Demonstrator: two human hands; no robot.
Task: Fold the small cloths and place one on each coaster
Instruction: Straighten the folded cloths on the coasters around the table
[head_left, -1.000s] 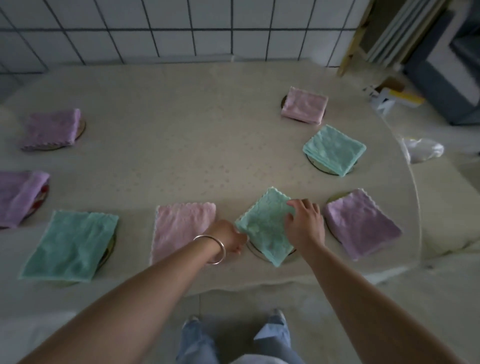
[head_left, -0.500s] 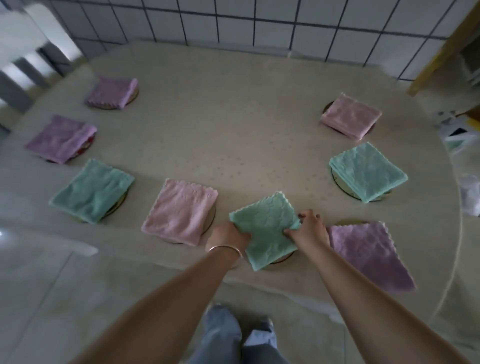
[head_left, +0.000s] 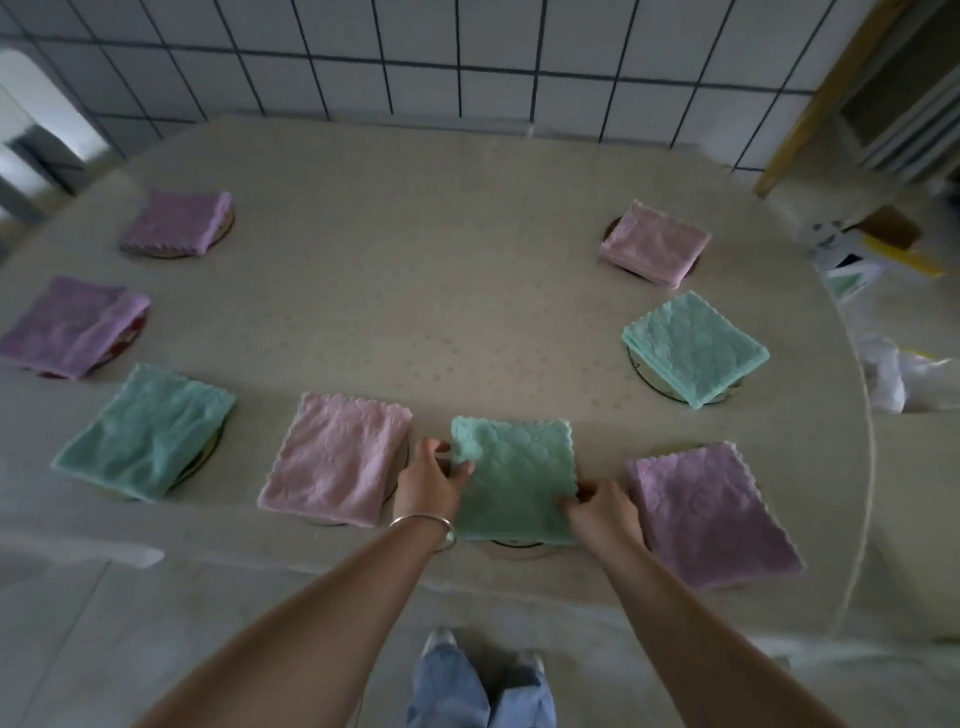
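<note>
A wide beige table (head_left: 441, 291) with a rounded edge fills most of the view, set against a white tiled wall (head_left: 467, 57). Eight folded cloths ring it, each lying on a round coaster. Along the near edge, from the left, lie a green cloth (head_left: 143, 431), a pink cloth (head_left: 335, 460), the green cloth being handled (head_left: 514, 478) and a purple cloth (head_left: 711, 512). Farther back on the right are another green cloth (head_left: 693, 345) and a pink cloth by the far right (head_left: 654, 249); on the left are two purple ones, one at the edge (head_left: 72, 325) and one farther back (head_left: 176, 221). The handled green cloth is a flat folded square, and its coaster (head_left: 514, 548) shows only as a thin arc under the near edge. The left hand (head_left: 428, 480), with a metal bracelet (head_left: 426, 525) at the wrist, pinches the cloth's left edge near the far corner, the thumb curled over the top of the fabric and the fingers beside and beneath it. The right hand (head_left: 602, 512) grips the cloth's right edge near the near corner, fingers curled in with the fabric bunched slightly at the fingertips. The cloth lies between the two hands, just apart from the pink and purple cloths on either side. Blue trouser legs (head_left: 478, 691) show below the table edge.
</note>
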